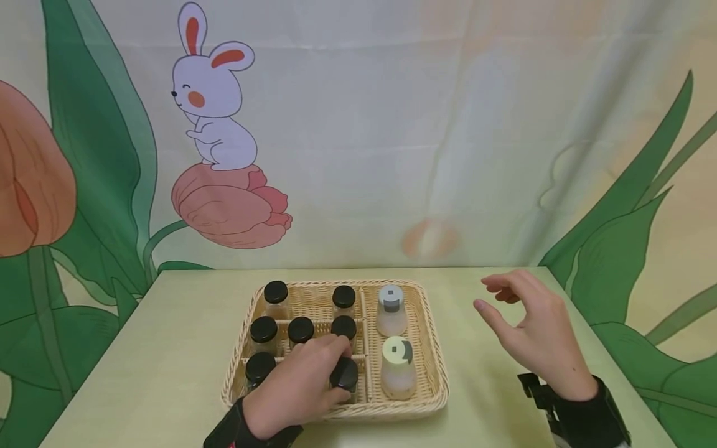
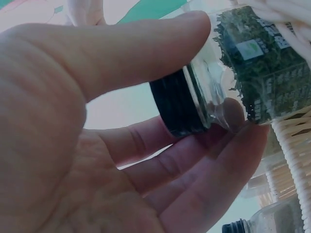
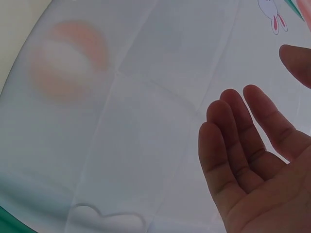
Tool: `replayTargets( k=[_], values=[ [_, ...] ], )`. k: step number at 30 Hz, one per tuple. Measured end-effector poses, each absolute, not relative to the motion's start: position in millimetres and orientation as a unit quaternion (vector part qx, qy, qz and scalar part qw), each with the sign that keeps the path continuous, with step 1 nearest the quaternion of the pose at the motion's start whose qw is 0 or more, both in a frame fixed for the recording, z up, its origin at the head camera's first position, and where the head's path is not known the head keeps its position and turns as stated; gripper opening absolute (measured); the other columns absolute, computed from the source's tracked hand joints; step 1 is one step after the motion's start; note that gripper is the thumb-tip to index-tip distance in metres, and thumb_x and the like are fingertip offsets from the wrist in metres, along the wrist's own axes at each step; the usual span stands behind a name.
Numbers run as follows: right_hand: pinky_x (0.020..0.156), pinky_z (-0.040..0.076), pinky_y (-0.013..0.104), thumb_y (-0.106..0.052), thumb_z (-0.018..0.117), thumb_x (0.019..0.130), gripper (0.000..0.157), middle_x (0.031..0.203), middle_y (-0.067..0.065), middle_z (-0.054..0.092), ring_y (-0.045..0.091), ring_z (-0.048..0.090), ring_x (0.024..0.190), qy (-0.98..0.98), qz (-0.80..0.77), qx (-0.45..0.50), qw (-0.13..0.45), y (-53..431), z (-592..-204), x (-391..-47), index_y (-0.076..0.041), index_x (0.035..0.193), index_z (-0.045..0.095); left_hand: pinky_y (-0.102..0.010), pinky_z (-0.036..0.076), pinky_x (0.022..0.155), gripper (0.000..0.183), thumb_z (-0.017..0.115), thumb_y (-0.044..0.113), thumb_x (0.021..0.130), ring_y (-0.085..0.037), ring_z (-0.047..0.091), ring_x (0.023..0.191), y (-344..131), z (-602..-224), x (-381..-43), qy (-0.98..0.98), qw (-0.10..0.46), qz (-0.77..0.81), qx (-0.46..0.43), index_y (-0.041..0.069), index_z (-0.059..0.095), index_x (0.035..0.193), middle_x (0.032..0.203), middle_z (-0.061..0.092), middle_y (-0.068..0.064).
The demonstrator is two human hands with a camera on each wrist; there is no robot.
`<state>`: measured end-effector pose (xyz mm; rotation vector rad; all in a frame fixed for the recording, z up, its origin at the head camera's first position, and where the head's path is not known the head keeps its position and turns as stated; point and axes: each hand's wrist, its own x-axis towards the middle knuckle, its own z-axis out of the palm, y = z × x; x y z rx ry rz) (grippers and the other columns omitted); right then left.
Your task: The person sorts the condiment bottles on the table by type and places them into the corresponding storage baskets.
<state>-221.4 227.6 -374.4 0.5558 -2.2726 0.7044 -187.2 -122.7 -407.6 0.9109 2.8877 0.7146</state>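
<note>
My left hand [image 1: 299, 389] reaches over the front of a divided wicker basket [image 1: 386, 410]. Its thumb and fingers are around a clear spice jar [image 1: 344, 374] with a black lid, in the front compartment beside the long divider. In the left wrist view, dark green dried flakes fill this jar [image 2: 269, 68], and the fingertips lie along its neck below the lid [image 2: 180, 104]. My right hand [image 1: 540, 333] hovers to the right of the basket, fingers loosely bent and thumb apart, with nothing in it. The right wrist view shows the same relaxed hand [image 3: 262, 165] against the backdrop.
Several other black-lidded jars [image 1: 276, 292] stand in the basket's left compartments. In its right compartment are two shakers, one with a white cap [image 1: 391, 295], the other with a pale yellow cap [image 1: 397, 350]. A printed cloth [image 1: 358, 155] hangs behind the table [image 1: 168, 348].
</note>
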Motion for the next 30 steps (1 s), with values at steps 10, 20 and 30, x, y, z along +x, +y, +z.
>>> replayTargets(
  k=[10,20,30],
  values=[
    [0.076,0.042,0.021,-0.022,0.077,0.083,0.029,0.102,-0.008,0.064,0.005,0.056,0.087,-0.877,0.263,0.212,0.341,228.5,-375.7,-222.8,-0.015,0.109,0.068,-0.024,0.048,0.07,0.044,0.086,0.027,0.071,-0.006,0.055,0.084,-119.8,-407.3,-190.0,0.935,0.019,0.226,0.273,0.014,0.061,0.105,0.098,0.06,0.006],
    [0.076,0.043,0.022,-0.026,0.077,0.083,0.03,0.104,-0.008,0.065,0.004,0.056,0.088,-0.881,0.26,0.216,0.332,223.7,-378.2,-225.0,-0.016,0.109,0.068,-0.027,0.05,0.071,0.052,0.084,0.034,0.073,-0.008,0.059,0.09,-126.5,-406.4,-181.9,0.938,-0.002,0.221,0.268,0.013,0.064,0.116,0.108,0.063,0.003],
    [0.073,0.041,0.021,-0.026,0.077,0.083,0.028,0.103,-0.011,0.063,0.004,0.055,0.087,-0.885,0.252,0.209,0.331,226.3,-379.9,-222.3,-0.017,0.108,0.068,-0.029,0.049,0.07,0.061,0.069,0.065,0.079,-0.006,0.056,0.086,-131.2,-395.9,-174.8,0.943,-0.054,0.214,0.25,0.021,0.065,0.121,0.11,0.061,0.009]
  ],
)
